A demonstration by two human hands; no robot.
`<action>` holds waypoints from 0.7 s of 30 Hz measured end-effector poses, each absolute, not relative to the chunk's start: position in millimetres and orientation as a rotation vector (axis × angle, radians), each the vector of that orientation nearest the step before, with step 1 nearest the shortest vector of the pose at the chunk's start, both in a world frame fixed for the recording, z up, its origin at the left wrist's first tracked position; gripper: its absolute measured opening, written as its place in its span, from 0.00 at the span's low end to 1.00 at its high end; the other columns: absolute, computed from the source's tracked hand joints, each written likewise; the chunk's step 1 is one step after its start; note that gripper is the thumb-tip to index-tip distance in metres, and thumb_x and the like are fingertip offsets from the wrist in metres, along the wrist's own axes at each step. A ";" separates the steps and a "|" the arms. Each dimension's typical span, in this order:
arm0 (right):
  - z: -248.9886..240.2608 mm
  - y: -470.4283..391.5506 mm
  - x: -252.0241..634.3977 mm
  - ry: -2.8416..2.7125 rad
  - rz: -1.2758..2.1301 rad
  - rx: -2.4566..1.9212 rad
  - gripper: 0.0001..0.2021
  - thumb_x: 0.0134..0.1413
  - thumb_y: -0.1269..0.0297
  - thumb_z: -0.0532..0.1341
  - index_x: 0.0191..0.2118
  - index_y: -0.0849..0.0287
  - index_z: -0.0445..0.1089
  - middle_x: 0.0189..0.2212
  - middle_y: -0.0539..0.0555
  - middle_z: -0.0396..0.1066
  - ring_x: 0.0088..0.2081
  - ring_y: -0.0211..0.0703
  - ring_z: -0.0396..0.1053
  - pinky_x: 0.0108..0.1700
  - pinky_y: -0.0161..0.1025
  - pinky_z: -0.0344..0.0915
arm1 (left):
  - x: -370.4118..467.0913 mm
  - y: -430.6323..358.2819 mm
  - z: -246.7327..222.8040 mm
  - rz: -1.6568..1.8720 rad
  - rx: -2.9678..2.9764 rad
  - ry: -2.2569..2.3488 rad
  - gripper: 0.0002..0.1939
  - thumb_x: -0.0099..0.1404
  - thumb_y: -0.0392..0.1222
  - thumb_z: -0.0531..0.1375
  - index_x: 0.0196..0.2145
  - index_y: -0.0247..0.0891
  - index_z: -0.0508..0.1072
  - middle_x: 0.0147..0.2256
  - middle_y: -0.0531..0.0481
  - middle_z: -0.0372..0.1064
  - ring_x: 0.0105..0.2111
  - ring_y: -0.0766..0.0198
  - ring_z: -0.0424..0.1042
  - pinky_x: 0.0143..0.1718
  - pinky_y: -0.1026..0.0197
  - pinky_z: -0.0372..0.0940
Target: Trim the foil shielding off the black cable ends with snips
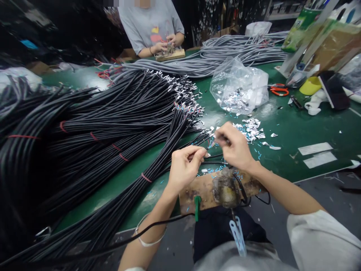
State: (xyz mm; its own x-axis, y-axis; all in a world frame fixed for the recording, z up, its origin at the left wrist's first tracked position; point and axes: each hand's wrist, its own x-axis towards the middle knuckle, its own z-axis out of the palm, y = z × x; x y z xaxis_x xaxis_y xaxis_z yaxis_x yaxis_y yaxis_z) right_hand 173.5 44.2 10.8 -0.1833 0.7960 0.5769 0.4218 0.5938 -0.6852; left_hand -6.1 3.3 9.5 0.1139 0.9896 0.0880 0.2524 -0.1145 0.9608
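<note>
My left hand point(186, 163) is closed in a pinch, thumb against index finger, on a cable end with thin wires point(209, 143) showing just beyond the fingertips. My right hand point(235, 146) hovers close by on the right, its fingers curled together and slightly blurred; what they hold, if anything, is hidden. Below both hands lies a stained wooden board point(188, 194) carrying a grimy block-like device point(225, 188). A tied bundle of black cables point(160, 158) runs past my left hand, its stripped ends pointing away from me.
More black cables point(113, 109) cover the left side. Grey cables point(239, 47) lie at the back. A clear plastic bag point(239, 86), foil scraps point(254, 128), orange-handled scissors point(279, 90) and white strips point(316, 148) are on the right. Across the table a person point(152, 30) works with both hands.
</note>
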 end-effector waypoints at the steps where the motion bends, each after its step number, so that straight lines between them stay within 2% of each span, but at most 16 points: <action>1: 11.6 46.9 175.9 -1.663 0.432 -1.047 0.07 0.52 0.77 0.55 0.30 0.58 0.62 0.27 0.49 0.60 0.29 0.36 0.58 0.31 0.36 0.55 | -6.1 2.7 10.8 1.082 1.493 1.254 0.15 0.61 0.47 0.58 0.24 0.32 0.73 0.17 0.54 0.61 0.15 0.74 0.55 0.16 0.69 0.50; 3: 14.2 49.3 178.3 -1.481 0.433 -1.097 0.04 0.57 0.70 0.56 0.31 0.58 0.64 0.26 0.48 0.60 0.27 0.35 0.57 0.30 0.36 0.55 | -6.2 1.8 13.2 1.113 1.448 1.231 0.16 0.61 0.48 0.58 0.24 0.32 0.72 0.15 0.55 0.59 0.14 0.75 0.53 0.15 0.69 0.50; 6: 19.2 43.1 173.7 -1.712 0.614 -0.993 0.10 0.60 0.64 0.56 0.28 0.59 0.68 0.25 0.49 0.64 0.28 0.35 0.61 0.32 0.36 0.58 | -6.3 1.3 15.5 1.166 1.407 1.226 0.16 0.61 0.49 0.59 0.24 0.32 0.72 0.15 0.55 0.58 0.14 0.75 0.53 0.15 0.70 0.50; 8: 21.5 36.2 168.8 -1.788 0.642 -0.917 0.10 0.59 0.64 0.57 0.29 0.60 0.70 0.26 0.50 0.66 0.28 0.35 0.62 0.30 0.35 0.57 | -6.1 1.6 16.2 1.185 1.397 1.226 0.17 0.61 0.49 0.59 0.24 0.32 0.72 0.15 0.55 0.58 0.14 0.76 0.53 0.15 0.70 0.50; 11: 22.8 30.2 165.4 -1.819 0.652 -0.896 0.08 0.57 0.65 0.59 0.31 0.61 0.73 0.23 0.49 0.64 0.24 0.33 0.58 0.26 0.34 0.54 | -5.8 2.2 16.2 1.197 1.403 1.220 0.17 0.61 0.50 0.59 0.24 0.32 0.72 0.16 0.55 0.59 0.14 0.76 0.53 0.15 0.70 0.50; 17: 21.7 30.6 165.9 -1.856 0.664 -0.824 0.07 0.56 0.67 0.60 0.32 0.62 0.73 0.24 0.50 0.67 0.25 0.33 0.60 0.28 0.34 0.57 | -5.6 2.0 14.5 1.172 1.422 1.208 0.16 0.61 0.49 0.59 0.24 0.32 0.72 0.16 0.55 0.59 0.14 0.75 0.54 0.15 0.70 0.50; 21: 20.7 28.2 164.0 -1.840 0.691 -0.858 0.04 0.52 0.69 0.60 0.29 0.61 0.73 0.25 0.50 0.67 0.25 0.33 0.60 0.27 0.34 0.57 | -4.7 1.6 14.9 1.180 1.420 1.205 0.18 0.61 0.51 0.59 0.23 0.33 0.71 0.16 0.55 0.59 0.14 0.75 0.54 0.14 0.69 0.50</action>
State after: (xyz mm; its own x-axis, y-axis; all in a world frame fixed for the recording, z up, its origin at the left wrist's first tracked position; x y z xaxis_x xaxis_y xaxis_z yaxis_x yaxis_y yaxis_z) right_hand 164.0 28.2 20.7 -0.2956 0.8000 0.5220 0.2588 0.5931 -0.7624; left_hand -4.7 1.6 14.9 0.0683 0.9918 0.1080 0.1293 -0.1162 0.9848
